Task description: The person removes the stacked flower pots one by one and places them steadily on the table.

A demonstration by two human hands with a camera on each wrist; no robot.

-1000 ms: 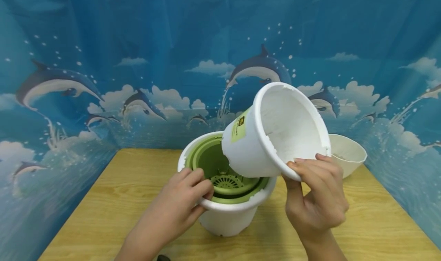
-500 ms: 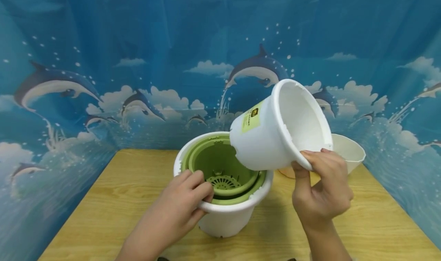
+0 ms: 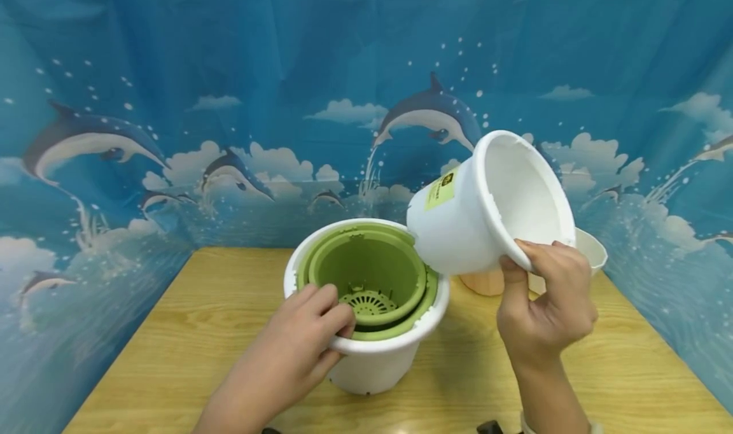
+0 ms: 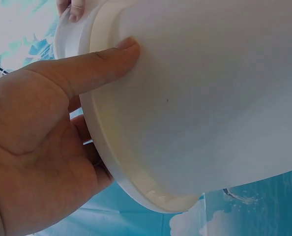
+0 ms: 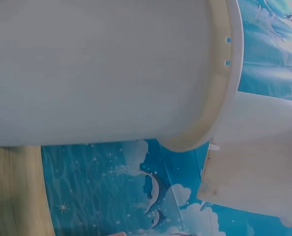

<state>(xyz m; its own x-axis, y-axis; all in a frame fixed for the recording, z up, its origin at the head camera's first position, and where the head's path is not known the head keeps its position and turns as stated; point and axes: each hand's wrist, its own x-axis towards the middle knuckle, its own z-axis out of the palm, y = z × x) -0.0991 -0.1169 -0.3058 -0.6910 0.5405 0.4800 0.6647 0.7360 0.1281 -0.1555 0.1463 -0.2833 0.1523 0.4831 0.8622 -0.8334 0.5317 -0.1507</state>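
In the head view a white plastic flowerpot [image 3: 372,367] stands upright on the table, with green slotted inner pots [image 3: 372,268] nested inside it. My left hand [image 3: 303,332] grips its near-left rim; in the left wrist view the thumb lies against the outer wall and the fingers go behind the rim. My right hand [image 3: 550,294] pinches the rim of a second white pot [image 3: 464,230], tilted on its side in the air with its mouth toward the right. A yellow-green label [image 3: 439,192] is on its wall. In the right wrist view this held pot [image 5: 256,162] shows past the standing pot [image 5: 97,69].
Behind the right hand is a white faceted bowl [image 3: 592,251], partly hidden. A rounded orange-tan thing [image 3: 482,282] sits below the held pot, mostly covered. The wooden table [image 3: 229,294] meets a blue dolphin-print curtain [image 3: 258,103] at the back and sides.
My right hand has carried the tilted pot to the right, off the standing pot's opening, uncovering more of the green inner pots and the orange-tan thing. My left hand keeps its hold.
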